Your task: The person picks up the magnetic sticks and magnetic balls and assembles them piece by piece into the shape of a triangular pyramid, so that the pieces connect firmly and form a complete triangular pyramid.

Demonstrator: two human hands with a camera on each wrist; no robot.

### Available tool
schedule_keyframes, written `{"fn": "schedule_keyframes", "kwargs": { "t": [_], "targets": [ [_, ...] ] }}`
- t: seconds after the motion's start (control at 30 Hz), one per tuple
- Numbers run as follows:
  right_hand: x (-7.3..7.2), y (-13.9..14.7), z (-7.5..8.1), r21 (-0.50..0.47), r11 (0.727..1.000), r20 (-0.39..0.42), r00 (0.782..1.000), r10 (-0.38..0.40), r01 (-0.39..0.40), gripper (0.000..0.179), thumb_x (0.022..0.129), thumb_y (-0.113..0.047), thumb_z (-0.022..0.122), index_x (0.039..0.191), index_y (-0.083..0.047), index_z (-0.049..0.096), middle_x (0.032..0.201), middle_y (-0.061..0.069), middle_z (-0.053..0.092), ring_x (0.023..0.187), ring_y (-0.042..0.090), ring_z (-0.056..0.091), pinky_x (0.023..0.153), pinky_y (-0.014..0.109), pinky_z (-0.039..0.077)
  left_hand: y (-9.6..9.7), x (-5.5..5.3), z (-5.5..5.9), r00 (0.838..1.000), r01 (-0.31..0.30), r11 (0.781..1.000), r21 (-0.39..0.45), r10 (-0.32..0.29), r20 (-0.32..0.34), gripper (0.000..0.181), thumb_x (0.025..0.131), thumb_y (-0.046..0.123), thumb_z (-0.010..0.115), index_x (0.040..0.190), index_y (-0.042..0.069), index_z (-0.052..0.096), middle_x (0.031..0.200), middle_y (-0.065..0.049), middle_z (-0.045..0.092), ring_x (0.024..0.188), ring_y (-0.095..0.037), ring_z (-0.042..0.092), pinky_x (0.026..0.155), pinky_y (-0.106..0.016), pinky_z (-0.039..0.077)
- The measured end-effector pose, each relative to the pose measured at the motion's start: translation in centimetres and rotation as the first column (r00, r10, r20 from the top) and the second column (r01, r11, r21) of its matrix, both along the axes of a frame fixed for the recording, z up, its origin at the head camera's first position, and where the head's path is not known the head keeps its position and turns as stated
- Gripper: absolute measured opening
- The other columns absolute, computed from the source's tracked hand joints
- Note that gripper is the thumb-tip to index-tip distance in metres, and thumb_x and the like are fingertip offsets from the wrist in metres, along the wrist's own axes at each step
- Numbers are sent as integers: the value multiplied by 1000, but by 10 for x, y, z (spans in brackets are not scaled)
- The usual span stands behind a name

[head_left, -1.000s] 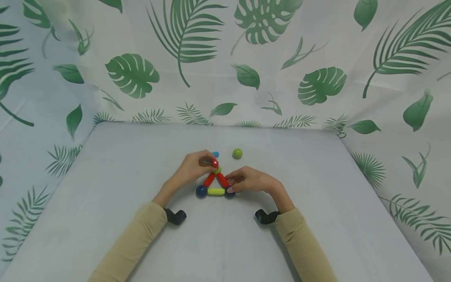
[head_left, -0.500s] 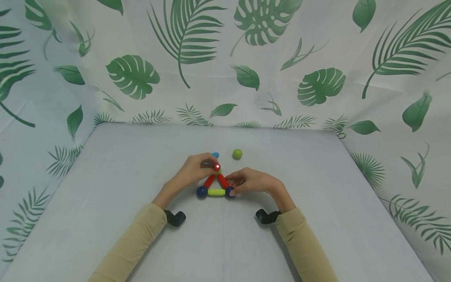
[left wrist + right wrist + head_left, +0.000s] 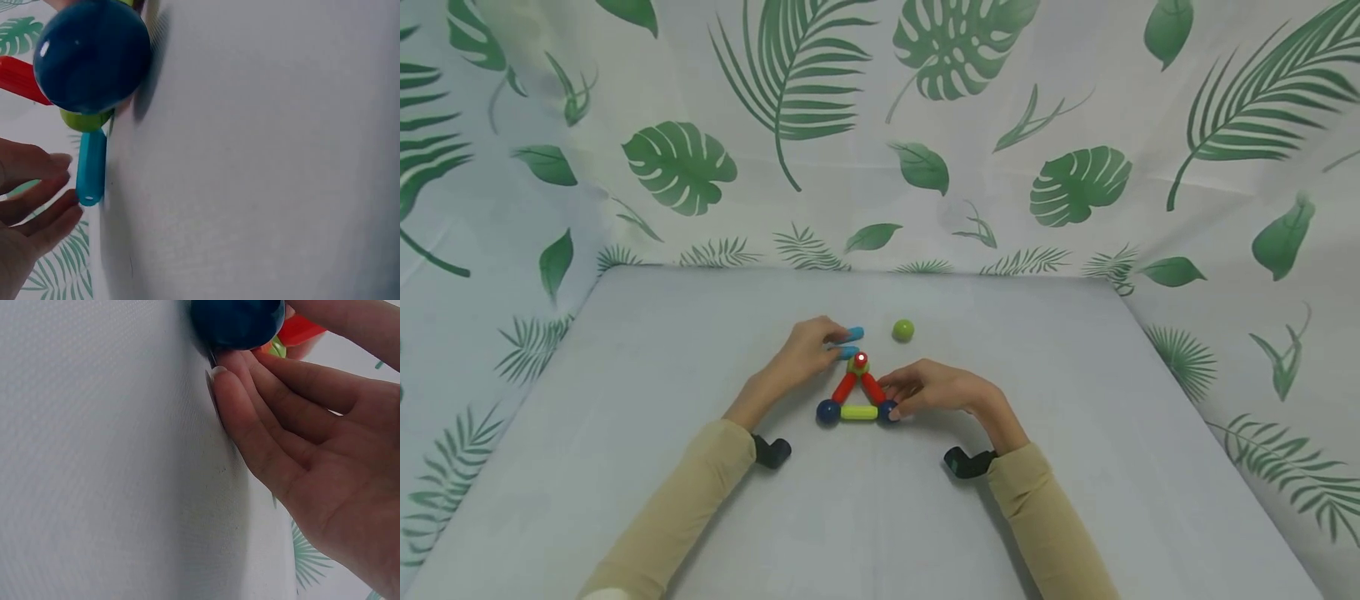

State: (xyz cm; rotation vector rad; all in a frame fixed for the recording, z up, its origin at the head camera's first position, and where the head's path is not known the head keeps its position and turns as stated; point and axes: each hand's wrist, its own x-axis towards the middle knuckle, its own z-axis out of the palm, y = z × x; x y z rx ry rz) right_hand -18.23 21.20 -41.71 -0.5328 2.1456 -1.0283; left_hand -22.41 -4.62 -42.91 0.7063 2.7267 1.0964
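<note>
In the head view a triangle lies on the table: a dark blue ball (image 3: pixel 828 412) at near left, a second dark blue ball (image 3: pixel 887 410) at near right, a yellow-green stick (image 3: pixel 859 412) between them, and two red sticks (image 3: pixel 844 387) running to a green ball (image 3: pixel 853 367) at the far corner. Another red stick (image 3: pixel 861 360) stands upright on that green ball. My left hand (image 3: pixel 808 350) has its fingers loosely spread beside two light blue sticks (image 3: pixel 853 334); in the left wrist view its fingertips meet the end of one blue stick (image 3: pixel 92 167). My right hand (image 3: pixel 943 387) holds the right blue ball.
A loose green ball (image 3: pixel 903 330) lies beyond the triangle, right of the blue sticks. The white table (image 3: pixel 865 517) ends at a leaf-printed cloth (image 3: pixel 970 167) behind and at the sides. Black wrist cameras (image 3: pixel 772 452) are strapped on both wrists.
My left hand has let go of the red stick, which stays upright on the far green ball, and has moved slightly left and away to the blue sticks. The right hand stays put.
</note>
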Motion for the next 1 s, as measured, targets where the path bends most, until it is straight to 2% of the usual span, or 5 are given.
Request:
{"fn": "schedule_keyframes", "kwargs": {
  "t": [0.2, 0.53, 0.7, 1.0],
  "targets": [
    [0, -2, 1, 0, 1000, 2, 1000, -4, 4, 57, 91, -20, 79, 143, -4, 59, 117, 1, 73, 106, 16, 67, 98, 36, 54, -2, -6, -4, 999, 36, 994, -107, -35, 13, 33, 90, -2, 71, 123, -3, 70, 117, -16, 71, 105, -27, 66, 95, -38, 57],
    [1, 0, 2, 12, 1000, 0, 1000, -9, 9, 57, 91, -20, 78, 143, -5, 59, 117, 2, 73, 105, 16, 67, 98, 35, 54, -3, -6, -3, 997, 75, 981, -179, -72, 19, 37, 90, -2, 72, 127, -3, 68, 116, -16, 73, 105, -27, 68, 96, -39, 57],
    [1, 0, 2, 10, 1000, -4, 1000, -1, 1, 58, 92, -20, 78, 143, -3, 59, 119, 4, 73, 105, 16, 66, 98, 35, 54, -10, 0, -2, 999, 49, 985, -166, -47, 18, 42, 89, -2, 72, 130, -4, 66, 114, -16, 72, 104, -28, 67, 95, -40, 58],
    [1, -1, 0, 14, 1000, -4, 1000, -13, 13, 57, 92, -21, 78, 143, -6, 59, 119, 1, 73, 106, 16, 67, 99, 36, 54, -23, 19, 3, 1000, -4, 997, -83, 5, 19, 46, 87, -1, 74, 131, -2, 65, 111, -14, 70, 102, -26, 67, 91, -38, 59]
  ]
}}
